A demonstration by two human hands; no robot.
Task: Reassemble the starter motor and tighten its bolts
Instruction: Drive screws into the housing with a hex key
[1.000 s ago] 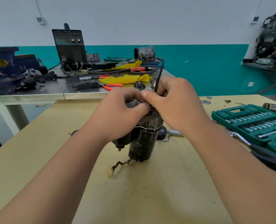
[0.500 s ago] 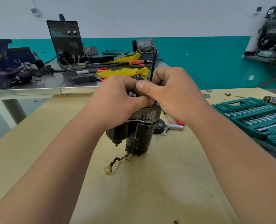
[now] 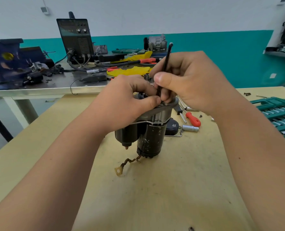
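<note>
Starter motor (image 3: 151, 140) stands on end at the middle of the worktop (image 3: 155, 197), grey end housing (image 3: 161, 112) up and the solenoid (image 3: 126, 135) hanging off its 9 o'clock side.

Your left hand (image 3: 128, 104) has its fingers curled over the top of the housing, gripping it, with the thumb tip right by the foot of the tool. Your right hand (image 3: 191, 80) pinches a black hex key (image 3: 166, 62) between the thumb and curled fingers. The shaft is near upright and the bent end points to 12 o'clock. Its tip is hidden behind your fingers, so I can't tell if it's seated in a bolt.

Handling, my read:
- **Weight:** the motor is heavy, rigid metal. It is tall on a small base, so it will likely tip if you torque sideways.
- **Grip:** hold the housing or the black body; the casing looks scuffed, possibly greasy.
- **Avoid:** don't lift by the braided lead (image 3: 128, 162) trailing to 7 o'clock. It is floppy, with a loose lug on the end.
- **Hex key:** thin, stiff and slick. Pinched low on the shaft it should spin fast; for final tightening you'd want the bent end.

A red-handled screwdriver (image 3: 193, 119) lies near the motor at 2 o'clock. A green socket set (image 3: 278, 110) sits well apart at 3 o'clock.
</note>
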